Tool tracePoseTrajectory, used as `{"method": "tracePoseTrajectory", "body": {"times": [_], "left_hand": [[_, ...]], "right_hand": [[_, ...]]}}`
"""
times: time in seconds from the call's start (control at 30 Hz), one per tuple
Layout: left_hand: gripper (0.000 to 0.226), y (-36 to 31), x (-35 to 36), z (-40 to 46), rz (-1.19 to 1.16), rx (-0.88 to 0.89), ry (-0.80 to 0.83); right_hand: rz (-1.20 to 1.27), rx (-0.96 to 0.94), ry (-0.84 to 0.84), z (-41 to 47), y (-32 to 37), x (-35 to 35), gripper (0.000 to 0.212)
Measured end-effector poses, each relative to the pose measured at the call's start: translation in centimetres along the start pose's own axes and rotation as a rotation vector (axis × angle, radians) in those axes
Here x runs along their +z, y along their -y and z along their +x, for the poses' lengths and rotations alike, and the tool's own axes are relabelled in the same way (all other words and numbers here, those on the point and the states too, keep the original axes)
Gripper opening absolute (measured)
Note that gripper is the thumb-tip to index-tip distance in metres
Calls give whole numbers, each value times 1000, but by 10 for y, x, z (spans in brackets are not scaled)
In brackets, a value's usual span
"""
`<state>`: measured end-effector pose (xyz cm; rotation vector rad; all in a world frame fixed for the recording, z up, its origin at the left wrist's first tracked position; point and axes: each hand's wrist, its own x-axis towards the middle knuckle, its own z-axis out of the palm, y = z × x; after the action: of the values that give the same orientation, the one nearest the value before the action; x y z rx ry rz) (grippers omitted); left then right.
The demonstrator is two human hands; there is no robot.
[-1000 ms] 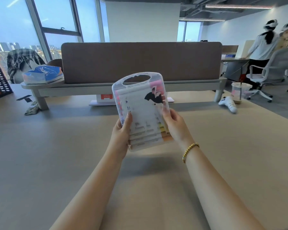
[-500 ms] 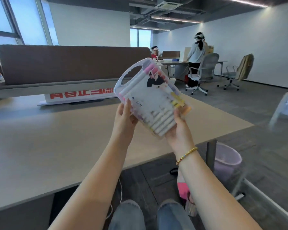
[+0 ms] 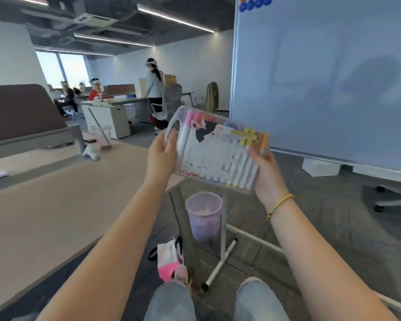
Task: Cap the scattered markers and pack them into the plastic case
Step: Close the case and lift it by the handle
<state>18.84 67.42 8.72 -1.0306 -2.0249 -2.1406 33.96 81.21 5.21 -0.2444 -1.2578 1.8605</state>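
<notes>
I hold a clear plastic case [image 3: 214, 149] in the air, off the right end of the table, tilted with its handle to the upper left. It is shut and filled with several capped markers [image 3: 243, 163] in pink, purple, yellow and orange, under a white label with a black figure. My left hand [image 3: 161, 154] grips the handle end. My right hand [image 3: 265, 172], with a gold bead bracelet at the wrist, grips the lower right corner. No loose markers show.
The beige table [image 3: 39, 205] lies to my left. A purple bin [image 3: 204, 216] and a pink-and-white bag [image 3: 169, 260] sit on the floor by my knees. A large whiteboard [image 3: 322, 77] on a wheeled stand rises at right. People work at desks far behind.
My view has swung right, from the table toward the whiteboard. The case has turned from upright to lying sideways and moved off the table's end, still held in both hands.
</notes>
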Motion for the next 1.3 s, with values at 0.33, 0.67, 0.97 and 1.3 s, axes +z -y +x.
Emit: {"method": "tracePoseTrajectory", "body": {"times": [0.33, 0.67, 0.97, 1.3], "left_hand": [[32, -2, 188, 15, 151, 111, 255], [17, -4, 361, 24, 106, 81, 471], [12, 5, 487, -14, -85, -22, 553], [13, 8, 510, -37, -83, 27, 444]], "right_hand": [[-240, -112, -289, 22, 80, -157, 35], [-493, -284, -480, 39, 159, -285, 38], [-543, -298, -657, 44, 184, -377, 19], [-657, -398, -986, 44, 179, -419, 34]]}}
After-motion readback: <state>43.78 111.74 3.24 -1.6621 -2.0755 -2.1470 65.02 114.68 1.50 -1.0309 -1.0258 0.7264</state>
